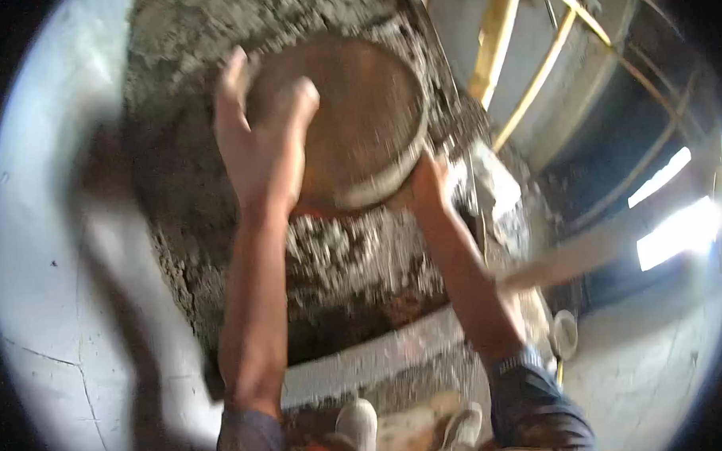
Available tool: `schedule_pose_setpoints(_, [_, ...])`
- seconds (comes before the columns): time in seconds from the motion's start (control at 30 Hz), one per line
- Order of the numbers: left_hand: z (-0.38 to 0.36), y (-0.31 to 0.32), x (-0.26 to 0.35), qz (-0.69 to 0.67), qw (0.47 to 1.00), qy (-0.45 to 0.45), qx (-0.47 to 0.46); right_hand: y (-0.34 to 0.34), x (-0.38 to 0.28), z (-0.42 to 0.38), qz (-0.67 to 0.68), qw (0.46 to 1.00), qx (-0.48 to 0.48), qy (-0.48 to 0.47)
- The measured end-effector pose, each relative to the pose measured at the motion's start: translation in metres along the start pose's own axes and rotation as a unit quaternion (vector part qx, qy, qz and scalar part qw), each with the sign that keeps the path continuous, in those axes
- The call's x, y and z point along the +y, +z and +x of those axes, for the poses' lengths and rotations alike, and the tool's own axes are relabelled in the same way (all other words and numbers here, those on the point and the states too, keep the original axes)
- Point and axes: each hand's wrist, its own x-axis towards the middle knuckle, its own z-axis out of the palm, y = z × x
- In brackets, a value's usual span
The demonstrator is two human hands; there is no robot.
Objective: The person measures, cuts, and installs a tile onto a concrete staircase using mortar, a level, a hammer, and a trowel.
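Observation:
A round, shallow brown mortar pan [361, 106] with a pale, caked rim is held out in front of me, over a rough bed of wet grey mortar [192, 168]. My left hand [263, 141] is at the pan's left rim, its thumb and fingers on either side of the edge. Low on the right side, my right hand [429, 179] grips the rim from outside, most of its fingers hidden by the pan. Motion blurs both hands. A small bit of reddish orange shows just under the pan's lower edge.
A pale wall [45, 276] runs along the left. Yellowish poles [497, 38] lean at the upper right. A whitish crumpled sack [495, 181] lies beside the mortar, and a small pale bucket [564, 334] stands lower right. My shoes [357, 426] are below a light ledge [373, 356].

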Motion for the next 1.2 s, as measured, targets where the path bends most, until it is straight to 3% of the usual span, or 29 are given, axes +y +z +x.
schedule_pose_setpoints(0.03, [-0.009, -0.001, -0.002, 0.012, 1.000, 0.018, 0.005, -0.040, 0.039, 0.046, -0.056, 0.996, 0.001, -0.074])
schedule_pose_setpoints(0.1, [-0.020, 0.005, -0.003, 0.038, 0.999, 0.024, 0.008, -0.076, 0.061, 0.081, -0.201, 0.974, 0.106, -0.019])
schedule_pose_setpoints(0.13, [-0.025, 0.002, -0.005, 0.006, 1.000, 0.009, 0.018, -0.070, 0.049, 0.064, -0.200, 0.973, 0.108, -0.038])
schedule_pose_setpoints(0.17, [-0.018, 0.000, -0.004, -0.032, 0.998, 0.026, 0.039, -0.060, 0.038, 0.049, -0.107, 0.989, 0.069, -0.076])
schedule_pose_setpoints(0.23, [-0.027, -0.007, 0.012, -0.051, 0.996, 0.004, 0.076, -0.037, 0.010, 0.013, -0.077, 0.984, 0.121, -0.102])
schedule_pose_setpoints(0.3, [-0.031, -0.025, 0.014, -0.027, 0.994, -0.014, 0.102, -0.031, -0.014, -0.003, -0.110, 0.980, 0.078, -0.149])
schedule_pose_setpoints(0.37, [-0.038, -0.043, 0.002, -0.243, 0.956, -0.093, 0.137, -0.014, -0.037, -0.014, -0.019, 0.982, 0.007, -0.188])
schedule_pose_setpoints(0.4, [-0.045, -0.051, 0.004, -0.280, 0.949, -0.078, 0.124, -0.005, -0.052, -0.020, -0.026, 0.982, -0.032, -0.187])
schedule_pose_setpoints(0.5, [-0.061, -0.071, -0.005, -0.308, 0.929, -0.103, 0.174, 0.034, -0.092, -0.042, -0.170, 0.962, -0.097, -0.189])
schedule_pose_setpoints(0.57, [-0.070, -0.081, -0.016, -0.354, 0.903, -0.119, 0.213, 0.064, -0.097, -0.049, -0.126, 0.947, -0.175, -0.238])
schedule_pose_setpoints(0.67, [-0.082, -0.091, -0.022, -0.416, 0.870, -0.128, 0.231, 0.101, -0.114, -0.075, -0.203, 0.918, -0.227, -0.255])
schedule_pose_setpoints(0.73, [-0.105, -0.105, -0.055, -0.443, 0.853, -0.150, 0.231, 0.136, -0.112, -0.075, -0.267, 0.746, -0.337, -0.509])
schedule_pose_setpoints(0.8, [-0.127, -0.113, -0.080, -0.523, 0.798, -0.223, 0.201, 0.164, -0.118, -0.083, -0.294, 0.492, -0.407, -0.711])
schedule_pose_setpoints(0.83, [-0.135, -0.111, -0.085, -0.572, 0.757, -0.265, 0.172, 0.176, -0.135, -0.106, -0.283, 0.490, -0.413, -0.714])
schedule_pose_setpoints(0.87, [-0.144, -0.109, -0.089, -0.594, 0.737, -0.283, 0.155, 0.189, -0.162, -0.139, -0.387, 0.649, -0.525, -0.392])
schedule_pose_setpoints(0.9, [-0.152, -0.108, -0.092, -0.615, 0.716, -0.300, 0.139, 0.197, -0.175, -0.158, -0.440, 0.703, -0.559, -0.010])
schedule_pose_setpoints(0.93, [-0.163, -0.109, -0.092, -0.657, 0.654, -0.334, 0.171, 0.188, -0.174, -0.132, -0.468, 0.500, -0.658, -0.312])
schedule_pose_setpoints(0.97, [-0.171, -0.113, -0.091, -0.698, 0.584, -0.364, 0.200, 0.167, -0.158, -0.117, -0.507, 0.385, -0.526, -0.564])
schedule_pose_setpoints(1.0, [-0.168, -0.122, -0.086, -0.700, 0.585, -0.354, 0.207, 0.148, -0.149, -0.110, -0.494, 0.237, -0.341, -0.764])
schedule_pose_setpoints(1.03, [-0.173, -0.120, -0.078, -0.690, 0.601, -0.346, 0.206, 0.133, -0.155, -0.119, -0.549, 0.591, -0.395, -0.440])
schedule_pose_setpoints(1.07, [-0.179, -0.125, -0.071, -0.681, 0.618, -0.335, 0.204, 0.097, -0.147, -0.103, -0.612, 0.539, -0.254, -0.520])
schedule_pose_setpoints(1.1, [-0.186, -0.122, -0.063, -0.672, 0.635, -0.322, 0.204, 0.093, -0.174, -0.119, -0.730, 0.575, -0.294, -0.222])
schedule_pose_setpoints(1.13, [-0.186, -0.121, -0.058, -0.660, 0.652, -0.311, 0.205, 0.077, -0.172, -0.132, -0.801, 0.514, -0.225, -0.210])
schedule_pose_setpoints(1.2, [-0.189, -0.127, -0.048, -0.631, 0.686, -0.303, 0.198, 0.078, -0.179, -0.145, -0.859, 0.442, -0.255, -0.030])
